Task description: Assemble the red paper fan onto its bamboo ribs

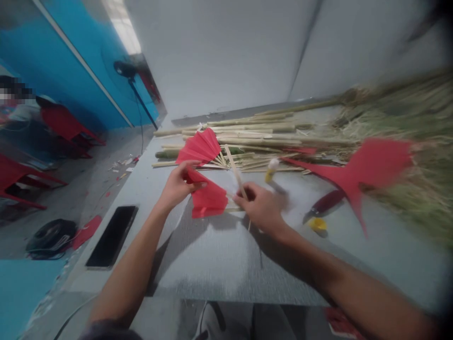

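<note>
My left hand (179, 184) pinches the upper left edge of a folded red paper fan (210, 199) just above the table. My right hand (264, 208) grips a pale bamboo strip (232, 163), which slants up and left from the fingers. Thin sticks run from the paper fan's right end toward these same fingers; whether they are gripped too is hidden. Just behind lies a second red paper fan (202, 145), spread open, its sticks pointing right. A small glue bottle (272, 171) with a white top stands beyond my right hand.
Bamboo sticks (255, 127) line the back of the table. At right lie cut red paper (364, 165), a dark-handled tool (327, 202), a yellow cap (317, 225) and a heap of shavings (417, 113). A phone (112, 236) rests near the left edge.
</note>
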Tool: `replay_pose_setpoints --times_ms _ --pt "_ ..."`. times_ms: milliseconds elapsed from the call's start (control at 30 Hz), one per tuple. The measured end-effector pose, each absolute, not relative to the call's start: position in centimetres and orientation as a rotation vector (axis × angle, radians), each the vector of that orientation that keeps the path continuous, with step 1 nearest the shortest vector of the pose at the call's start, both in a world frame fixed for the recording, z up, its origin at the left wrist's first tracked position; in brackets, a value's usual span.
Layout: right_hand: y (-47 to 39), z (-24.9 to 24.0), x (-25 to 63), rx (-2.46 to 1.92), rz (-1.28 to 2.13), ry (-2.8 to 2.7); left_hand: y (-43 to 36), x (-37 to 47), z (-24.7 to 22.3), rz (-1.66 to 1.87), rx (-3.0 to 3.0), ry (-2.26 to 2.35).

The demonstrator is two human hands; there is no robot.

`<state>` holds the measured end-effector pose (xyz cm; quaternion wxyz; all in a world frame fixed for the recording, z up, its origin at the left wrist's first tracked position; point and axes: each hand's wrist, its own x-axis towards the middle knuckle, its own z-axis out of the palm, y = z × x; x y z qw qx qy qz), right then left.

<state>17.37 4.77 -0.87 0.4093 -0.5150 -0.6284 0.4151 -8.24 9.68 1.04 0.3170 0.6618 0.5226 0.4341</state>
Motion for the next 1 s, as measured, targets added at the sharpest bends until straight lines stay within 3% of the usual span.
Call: replay_pose_setpoints --times_ms 400,1000 --pt "4.1 -0.8 17.6 -1.067 0.686 -1.849 8.0 -9.1 2.9 1.225 2.002 1.104" --pt "5.1 1.0 17.9 -1.209 1.392 -1.594 8.0 -6.8 1.5 1.301 1.556 1.394"
